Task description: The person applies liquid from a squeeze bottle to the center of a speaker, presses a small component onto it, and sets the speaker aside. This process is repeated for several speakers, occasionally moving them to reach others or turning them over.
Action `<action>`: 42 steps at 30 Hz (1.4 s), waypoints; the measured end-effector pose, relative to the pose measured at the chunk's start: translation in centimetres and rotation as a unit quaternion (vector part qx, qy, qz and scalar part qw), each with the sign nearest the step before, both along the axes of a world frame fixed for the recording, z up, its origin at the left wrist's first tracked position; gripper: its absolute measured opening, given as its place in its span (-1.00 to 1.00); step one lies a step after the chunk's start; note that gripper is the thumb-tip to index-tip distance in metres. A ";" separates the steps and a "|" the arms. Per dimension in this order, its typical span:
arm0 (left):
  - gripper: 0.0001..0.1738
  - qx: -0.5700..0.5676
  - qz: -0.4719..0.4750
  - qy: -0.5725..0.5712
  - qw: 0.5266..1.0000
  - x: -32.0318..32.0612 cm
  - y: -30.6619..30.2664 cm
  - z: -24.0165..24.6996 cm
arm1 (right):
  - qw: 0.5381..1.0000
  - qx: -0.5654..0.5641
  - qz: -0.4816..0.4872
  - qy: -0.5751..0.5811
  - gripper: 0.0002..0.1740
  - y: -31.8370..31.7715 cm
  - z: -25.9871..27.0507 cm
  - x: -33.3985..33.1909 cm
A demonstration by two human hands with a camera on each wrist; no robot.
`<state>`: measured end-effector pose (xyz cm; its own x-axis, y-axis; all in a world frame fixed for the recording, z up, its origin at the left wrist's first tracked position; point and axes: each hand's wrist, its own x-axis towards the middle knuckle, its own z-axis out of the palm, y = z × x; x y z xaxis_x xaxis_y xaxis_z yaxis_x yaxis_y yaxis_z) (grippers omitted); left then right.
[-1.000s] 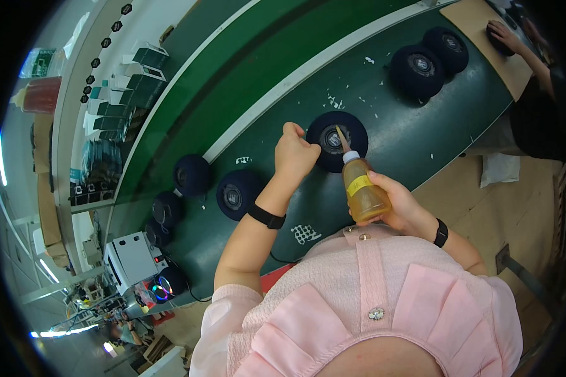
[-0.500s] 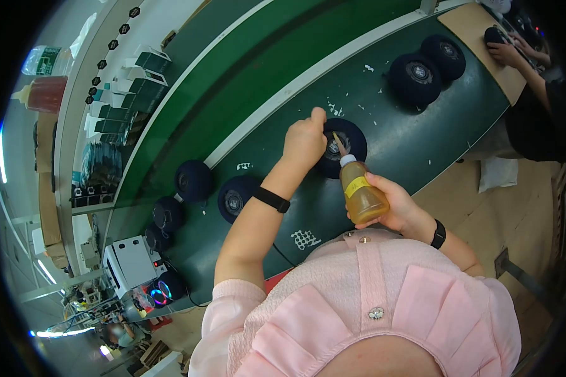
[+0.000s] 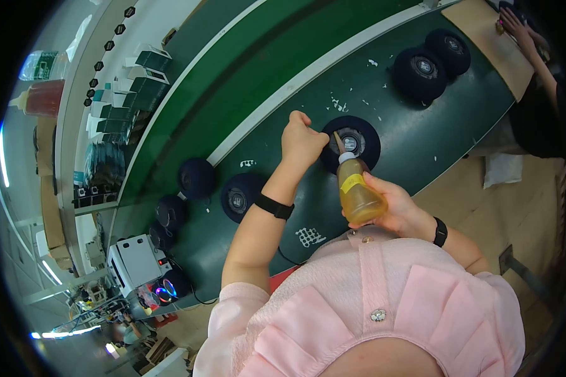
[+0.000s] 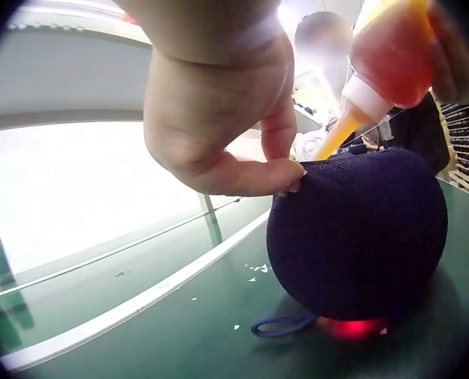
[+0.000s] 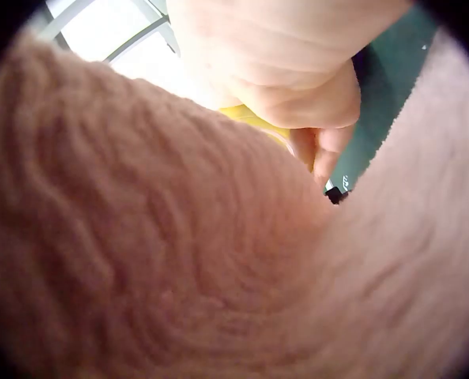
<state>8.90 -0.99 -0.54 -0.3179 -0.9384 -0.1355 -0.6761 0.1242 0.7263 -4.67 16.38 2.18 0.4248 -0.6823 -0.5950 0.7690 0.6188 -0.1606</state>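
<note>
A round navy fabric-covered speaker (image 3: pixel 363 135) stands on the green table, its round end facing up. The left hand (image 3: pixel 302 143) pinches the fabric edge at the speaker's top rim between thumb and fingertip, plainly seen in the left wrist view, where the hand (image 4: pixel 218 118) is above the speaker (image 4: pixel 357 237). Curled round a bottle of yellow-orange liquid (image 3: pixel 363 200), the right hand (image 3: pixel 399 210) tilts it so the narrow nozzle reaches the rim beside the pinched edge. In the right wrist view the right hand (image 5: pixel 297 71) partly covers the bottle's yellow label (image 5: pixel 254 120).
Two navy speakers (image 3: pixel 418 74) stand at the upper right, near another person's hand (image 3: pixel 516 28). Several more (image 3: pixel 238 196) stand to the left, beside a white box (image 3: pixel 137 264). White scraps (image 3: pixel 309 236) lie on the green table (image 3: pixel 409 151).
The left hand turned and moved about the speaker's rim. The bottle's nozzle shifted left across the speaker's end towards the rim near the left fingertips. The other person's hand let go of a dark object.
</note>
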 end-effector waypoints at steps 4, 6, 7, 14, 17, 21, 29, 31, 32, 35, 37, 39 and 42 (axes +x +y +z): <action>-0.60 0.003 0.005 -0.007 1.000 -0.6 0.5 0.3 | 1.000 -0.002 -0.016 0.005 -0.48 0.2 -0.4 0.1; -0.60 0.048 0.023 0.025 0.998 -0.9 0.8 0.7 | 1.000 -0.005 -0.027 0.008 -0.48 0.3 -0.7 0.2; -0.60 0.049 0.022 0.025 0.998 -1.0 0.9 0.5 | 1.000 -0.004 -0.028 0.008 -0.48 0.2 -0.6 0.2; -0.56 0.082 0.055 0.084 0.992 -1.1 0.9 0.0 | 1.000 -0.015 -0.014 0.014 -0.47 0.3 -0.6 -0.5; -0.55 0.090 0.059 0.095 0.990 -1.2 1.0 -0.1 | 0.999 -0.022 0.006 0.026 -0.46 0.6 -0.6 -0.9; -0.56 0.074 0.056 0.074 0.993 -1.4 1.2 0.4 | 0.999 -0.020 0.017 0.031 -0.45 0.8 0.0 -1.3; -0.57 0.068 0.058 0.059 0.994 -1.3 1.7 0.4 | 0.999 -0.005 0.003 0.037 -0.45 1.3 -0.3 -1.3; -0.58 0.068 0.059 0.059 0.994 -1.2 1.8 0.4 | 0.999 -0.006 -0.009 0.039 -0.45 1.3 -0.4 -1.3; -0.58 0.054 0.050 0.043 0.996 -1.1 1.9 0.3 | 0.999 -0.017 -0.013 0.041 -0.48 1.4 -0.6 -1.4; -0.58 0.033 0.032 0.027 0.999 -0.7 1.8 -0.7 | 0.998 -0.031 -0.015 0.056 -0.51 1.2 -1.2 -1.8; -0.57 0.022 0.022 0.029 0.999 -0.7 1.8 -1.0 | 0.997 -0.036 -0.014 0.070 -0.51 1.0 -1.0 -2.1; -0.57 0.024 0.028 0.061 0.997 -0.6 1.9 -1.1 | 0.999 -0.014 0.010 0.045 -0.50 0.9 -0.6 -2.2; -0.61 0.138 0.086 0.213 0.964 0.3 2.2 -2.0 | 0.998 -0.015 0.021 0.057 -0.50 1.5 -1.0 -2.6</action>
<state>9.20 1.24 -2.57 -0.2434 -0.9292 -0.2783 -0.3033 -0.1996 0.9318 -7.28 17.89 1.20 0.3840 -0.6840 -0.6203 0.7182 0.6434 -0.2649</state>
